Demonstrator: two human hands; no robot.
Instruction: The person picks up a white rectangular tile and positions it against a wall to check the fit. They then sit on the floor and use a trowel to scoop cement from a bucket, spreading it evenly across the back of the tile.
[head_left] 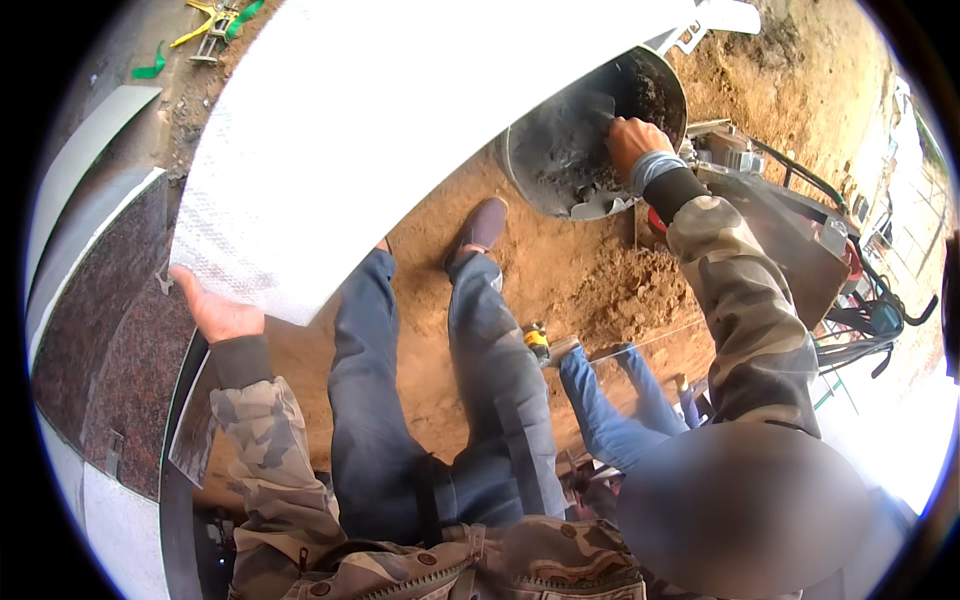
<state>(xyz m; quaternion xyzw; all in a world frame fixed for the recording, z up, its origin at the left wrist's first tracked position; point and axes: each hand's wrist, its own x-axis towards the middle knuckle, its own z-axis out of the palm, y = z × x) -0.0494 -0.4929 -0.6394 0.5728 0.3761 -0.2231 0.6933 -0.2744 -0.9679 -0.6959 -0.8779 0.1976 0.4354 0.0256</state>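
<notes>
A large white slab (330, 130), overexposed across much of its face and finely textured near its lower corner, takes up the upper middle. My left hand (222, 310) grips its lower left edge, with most of the fingers hidden. My right hand (638, 145) reaches into a round bucket (507, 165), closed on what looks like a trowel (597, 106) smeared with grey. Grey, paste-like material (565, 150) coats the bucket's inside. The slab overlaps the bucket's upper left rim.
Reddish-brown stone panels (110, 350) stand at the left. A yellow tool (215, 22) with green strap lies far left. Beside my right arm are a metal machine (780, 220) and dark hoses (870, 330). Another person's jeans legs (600, 400) are close on the right, over dirt ground.
</notes>
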